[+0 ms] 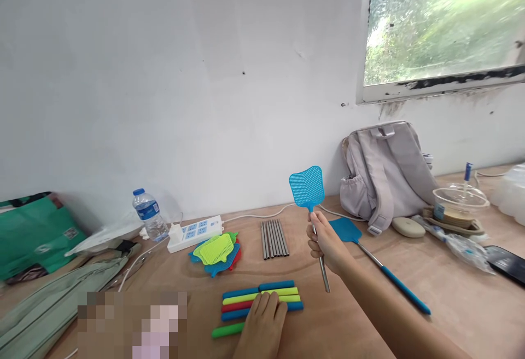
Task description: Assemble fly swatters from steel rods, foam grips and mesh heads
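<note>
My right hand (324, 238) is closed around the metal rod of a blue fly swatter (307, 186); its mesh head points up, and the rod's bare lower end sticks out below my fist. Low in the middle, my left hand (264, 318) lies over a row of coloured plastic handles, its fingers bent together on them; which handle they grip is partly hidden. In that row are a red handle (233, 306), a green handle (227, 330) and several blue and yellow ones. Several metal rods (274, 239) lie side by side behind. Left of these is a stack of swatter heads (217, 250).
A complete blue fly swatter (404, 289) lies right of my forearm. Along the wall are a power strip (197, 233), a water bottle (150, 214), a grey backpack (385, 173) and a plastic cup (459, 206). A phone (506, 263) lies far right, a green bag (36, 236) far left.
</note>
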Action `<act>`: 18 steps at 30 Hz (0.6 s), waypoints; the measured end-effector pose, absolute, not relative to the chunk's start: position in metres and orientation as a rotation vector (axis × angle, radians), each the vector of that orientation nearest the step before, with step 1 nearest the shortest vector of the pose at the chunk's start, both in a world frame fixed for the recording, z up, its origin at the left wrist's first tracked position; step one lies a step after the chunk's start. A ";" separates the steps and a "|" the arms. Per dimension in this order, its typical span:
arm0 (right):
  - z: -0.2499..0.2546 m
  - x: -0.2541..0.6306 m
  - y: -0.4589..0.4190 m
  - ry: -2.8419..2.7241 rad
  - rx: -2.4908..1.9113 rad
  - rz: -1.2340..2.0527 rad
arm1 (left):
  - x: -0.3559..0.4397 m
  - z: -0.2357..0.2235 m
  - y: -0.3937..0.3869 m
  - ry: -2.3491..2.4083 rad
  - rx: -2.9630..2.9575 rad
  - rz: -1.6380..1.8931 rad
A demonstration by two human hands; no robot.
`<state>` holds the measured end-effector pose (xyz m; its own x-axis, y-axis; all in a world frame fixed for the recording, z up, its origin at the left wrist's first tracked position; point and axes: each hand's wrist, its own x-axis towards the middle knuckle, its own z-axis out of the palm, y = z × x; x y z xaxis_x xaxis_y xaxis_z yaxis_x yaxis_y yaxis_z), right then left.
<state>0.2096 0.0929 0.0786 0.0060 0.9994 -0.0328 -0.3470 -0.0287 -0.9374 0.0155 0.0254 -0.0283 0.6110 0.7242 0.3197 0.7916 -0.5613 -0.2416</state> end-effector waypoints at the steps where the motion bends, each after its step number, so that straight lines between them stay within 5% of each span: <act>1: 0.077 0.211 0.092 -0.959 -0.990 1.321 | 0.015 -0.027 0.025 -1.215 -2.492 -0.268; 6: 0.073 0.223 0.080 -1.288 -0.989 0.834 | 0.015 0.003 0.016 -1.131 -2.579 -0.550; 13: 0.087 0.244 0.029 -2.159 -1.138 0.330 | 0.001 0.086 -0.002 -1.387 -2.012 -1.442; 18: 0.101 0.238 -0.001 -2.535 -0.827 0.090 | -0.011 0.110 -0.010 -1.812 -2.799 -1.172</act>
<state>0.2379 -0.0008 0.1009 -0.7086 0.5719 0.4132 0.5410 0.8164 -0.2021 -0.0106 -0.0104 0.1100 0.2830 0.9080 0.3091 0.6542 -0.4184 0.6301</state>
